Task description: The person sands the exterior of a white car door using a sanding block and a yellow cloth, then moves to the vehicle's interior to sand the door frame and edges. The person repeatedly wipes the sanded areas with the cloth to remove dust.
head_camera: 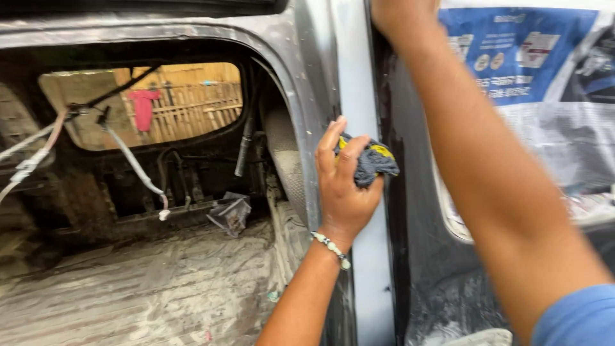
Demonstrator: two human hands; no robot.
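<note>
Left hand with fingers gripping a crumpled grey-and-yellow cloth rag against the grey-primed metal door pillar of a stripped vehicle body, right arm raised, its fingers out of view above the frame

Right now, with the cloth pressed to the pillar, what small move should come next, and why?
Probably slide the left hand and its grey and yellow cloth down the pale grey pillar: the cloth sits mid-height on it, and a long strip runs on below. The right hand is braced up top.
</note>
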